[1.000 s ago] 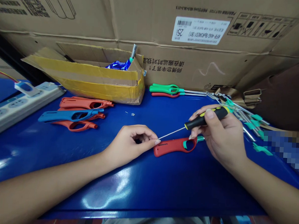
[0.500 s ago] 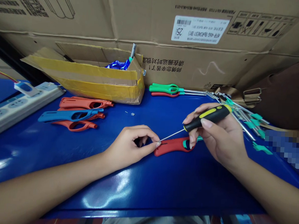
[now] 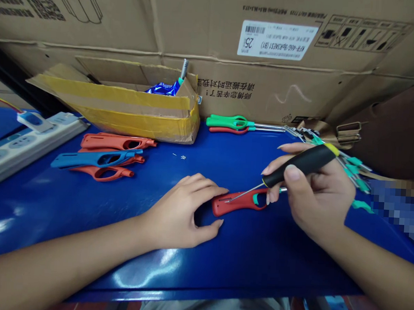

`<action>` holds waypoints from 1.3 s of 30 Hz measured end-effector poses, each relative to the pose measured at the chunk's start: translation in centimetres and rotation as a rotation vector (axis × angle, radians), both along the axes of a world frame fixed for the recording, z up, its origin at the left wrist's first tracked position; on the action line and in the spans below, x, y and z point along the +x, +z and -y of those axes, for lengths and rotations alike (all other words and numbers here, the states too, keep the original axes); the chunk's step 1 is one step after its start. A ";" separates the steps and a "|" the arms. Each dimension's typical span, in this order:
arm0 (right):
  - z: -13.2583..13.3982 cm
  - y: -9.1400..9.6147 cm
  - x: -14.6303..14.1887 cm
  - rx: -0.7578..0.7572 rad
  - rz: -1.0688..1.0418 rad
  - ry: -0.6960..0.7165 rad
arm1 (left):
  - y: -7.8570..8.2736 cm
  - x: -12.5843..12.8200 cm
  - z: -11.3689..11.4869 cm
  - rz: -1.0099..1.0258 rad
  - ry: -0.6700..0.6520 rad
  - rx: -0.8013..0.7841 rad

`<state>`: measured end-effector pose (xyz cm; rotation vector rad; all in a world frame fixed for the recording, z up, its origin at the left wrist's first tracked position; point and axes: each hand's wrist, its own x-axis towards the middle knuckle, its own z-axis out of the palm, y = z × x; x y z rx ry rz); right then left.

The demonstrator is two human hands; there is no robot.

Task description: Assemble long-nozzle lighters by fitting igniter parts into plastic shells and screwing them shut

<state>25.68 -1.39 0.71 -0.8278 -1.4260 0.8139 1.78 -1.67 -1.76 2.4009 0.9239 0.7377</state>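
My right hand [image 3: 316, 188] is closed round the black handle of a screwdriver [image 3: 300, 165] with yellow trim. Its thin shaft slants down to the left, and the tip is at the slot in a red lighter [image 3: 238, 202] lying on the blue table. This lighter has a green trigger in its finger loop and a rod pointing right. My left hand [image 3: 186, 211] rests at the lighter's left end, thumb and fingers spread apart on either side. The index fingertip is close to its upper edge; whether it touches I cannot tell.
Red and blue lighter shells [image 3: 102, 159] lie at left, near a power strip [image 3: 27, 141]. Behind them stands a taped cardboard box [image 3: 142, 119]. Tiny pale pins [image 3: 183, 157] lie mid-table. Green and red lighters [image 3: 229, 123] and metal rods with green parts [image 3: 354, 167] lie at the back right.
My left thumb and index finger have parted from a pinch at the screwdriver's tip. The screwdriver has moved right, its tip now at the lighter's slot.
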 end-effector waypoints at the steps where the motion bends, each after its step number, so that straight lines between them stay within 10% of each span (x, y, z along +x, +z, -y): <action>1: 0.2 0.1 -0.1 0.021 0.014 -0.011 | 0.0 0.0 0.1 -0.012 -0.011 0.003; 39: 1.6 0.3 0.0 0.050 0.270 0.092 | -1.0 1.0 0.2 -0.106 -0.121 0.084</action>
